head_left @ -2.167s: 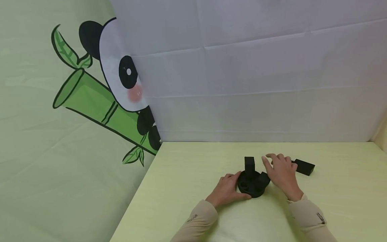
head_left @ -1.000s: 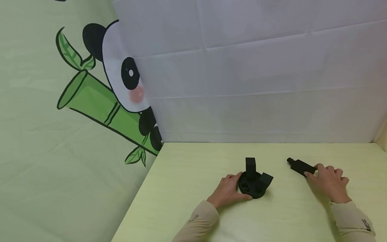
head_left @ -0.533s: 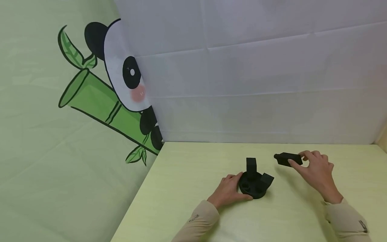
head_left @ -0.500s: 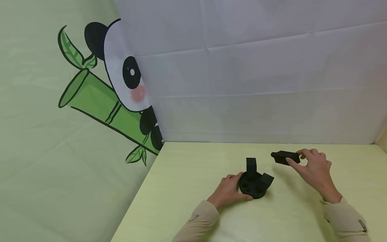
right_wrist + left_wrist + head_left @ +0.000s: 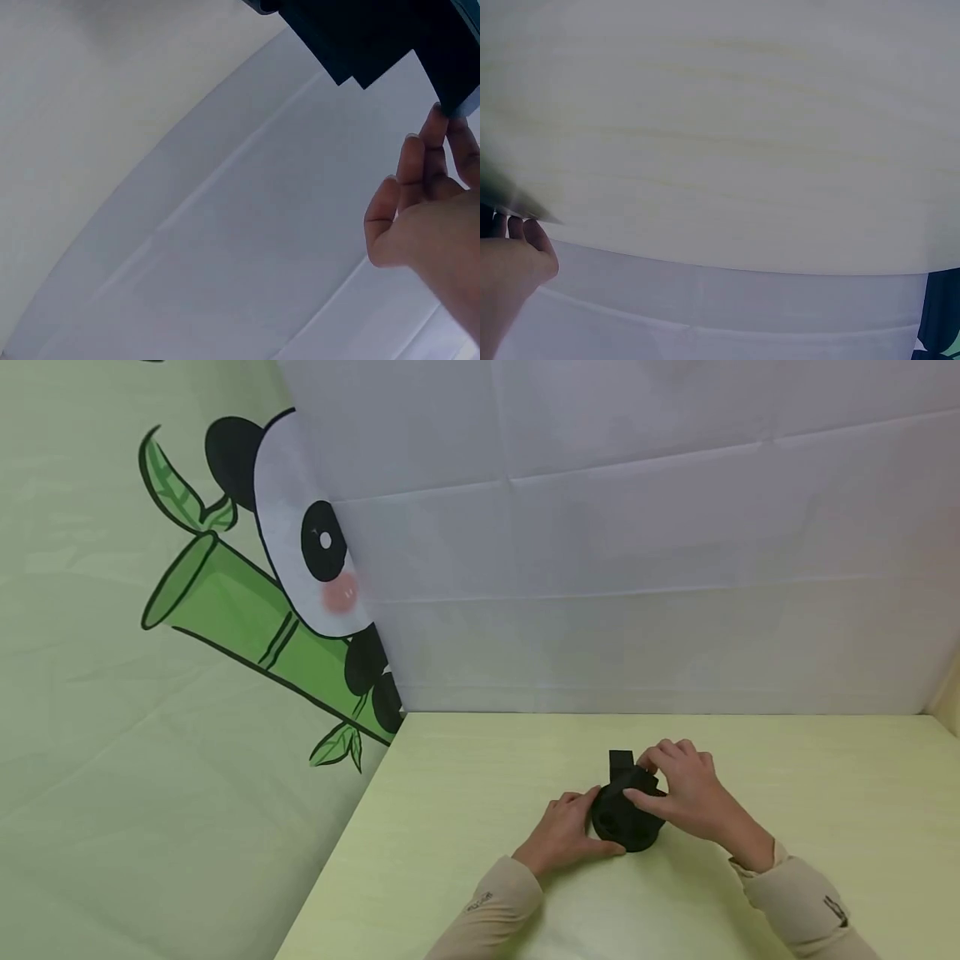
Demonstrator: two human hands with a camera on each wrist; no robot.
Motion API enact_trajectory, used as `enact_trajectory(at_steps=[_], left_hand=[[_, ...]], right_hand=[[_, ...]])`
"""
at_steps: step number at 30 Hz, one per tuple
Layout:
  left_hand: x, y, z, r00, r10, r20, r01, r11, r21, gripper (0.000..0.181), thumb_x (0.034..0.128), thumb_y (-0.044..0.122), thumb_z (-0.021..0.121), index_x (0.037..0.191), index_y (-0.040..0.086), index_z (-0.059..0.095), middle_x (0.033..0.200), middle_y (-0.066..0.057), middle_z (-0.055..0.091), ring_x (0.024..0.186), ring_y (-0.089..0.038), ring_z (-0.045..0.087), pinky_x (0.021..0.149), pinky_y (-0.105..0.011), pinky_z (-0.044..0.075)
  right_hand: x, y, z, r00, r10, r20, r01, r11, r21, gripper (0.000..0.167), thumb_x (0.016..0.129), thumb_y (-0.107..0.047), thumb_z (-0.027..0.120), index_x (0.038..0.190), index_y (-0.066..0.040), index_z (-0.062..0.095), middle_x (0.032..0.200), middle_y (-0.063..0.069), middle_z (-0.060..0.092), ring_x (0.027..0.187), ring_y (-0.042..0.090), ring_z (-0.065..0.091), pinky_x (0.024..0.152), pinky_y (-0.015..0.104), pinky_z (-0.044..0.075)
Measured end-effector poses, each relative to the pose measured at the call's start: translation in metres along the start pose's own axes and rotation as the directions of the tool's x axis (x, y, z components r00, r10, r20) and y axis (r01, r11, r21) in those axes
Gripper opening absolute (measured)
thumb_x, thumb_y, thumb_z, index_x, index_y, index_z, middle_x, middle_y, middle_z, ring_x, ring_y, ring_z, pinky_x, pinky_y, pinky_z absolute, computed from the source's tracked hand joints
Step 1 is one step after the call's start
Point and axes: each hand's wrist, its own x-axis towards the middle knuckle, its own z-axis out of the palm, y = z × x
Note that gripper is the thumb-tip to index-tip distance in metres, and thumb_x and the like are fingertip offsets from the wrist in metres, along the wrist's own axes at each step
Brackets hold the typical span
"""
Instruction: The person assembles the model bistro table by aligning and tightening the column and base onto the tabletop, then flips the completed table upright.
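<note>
A round black base (image 5: 627, 838) with holes in its top rests on the table. My left hand (image 5: 561, 833) grips its left rim, thumb at the front and fingers behind. One black rectangular block (image 5: 621, 763) stands upright at the back of the base. My right hand (image 5: 692, 792) pinches another black block (image 5: 641, 782) over the base; whether its narrow end sits in a hole is hidden. A further block on the right side is mostly covered by the right hand. In the right wrist view, fingertips touch the held dark block (image 5: 450, 64).
The pale yellow table (image 5: 465, 777) reaches back to a white cloth wall (image 5: 637, 568). On the left hangs a green cloth (image 5: 90, 760) with a printed panda and bamboo.
My right hand moved right, took hold of the loose block on the table, lifted it and brought it left over the base. My left hand has stayed on the base.
</note>
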Motion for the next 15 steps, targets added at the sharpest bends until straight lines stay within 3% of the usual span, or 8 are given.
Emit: enact_trajectory(at_steps=[5, 15], left_hand=[[0.000, -0.002, 0.002, 1.000, -0.002, 0.005, 0.002, 1.000, 0.000, 0.098, 0.0834, 0.067, 0.076, 0.160, 0.017, 0.041, 0.143, 0.001, 0.060, 0.133, -0.017, 0.050, 0.109, -0.035, 0.040], [-0.001, 0.000, 0.001, 1.000, -0.007, 0.011, 0.008, 1.000, -0.017, 0.098, 0.0843, 0.067, 0.076, 0.161, 0.018, 0.039, 0.145, 0.002, 0.058, 0.135, -0.017, 0.048, 0.111, -0.036, 0.038]], right_hand=[[0.000, -0.003, 0.011, 0.994, 0.048, 0.095, -0.047, 0.999, -0.016, 0.025, 0.088, -0.034, 0.081, 0.094, -0.015, 0.065, 0.094, -0.005, 0.056, 0.096, 0.026, 0.048, 0.080, 0.053, 0.033], [0.005, -0.006, 0.024, 0.987, 0.108, 0.123, -0.101, 0.993, -0.059, 0.028, 0.090, -0.039, 0.079, 0.092, -0.014, 0.065, 0.093, -0.003, 0.056, 0.092, 0.026, 0.047, 0.081, 0.055, 0.034]])
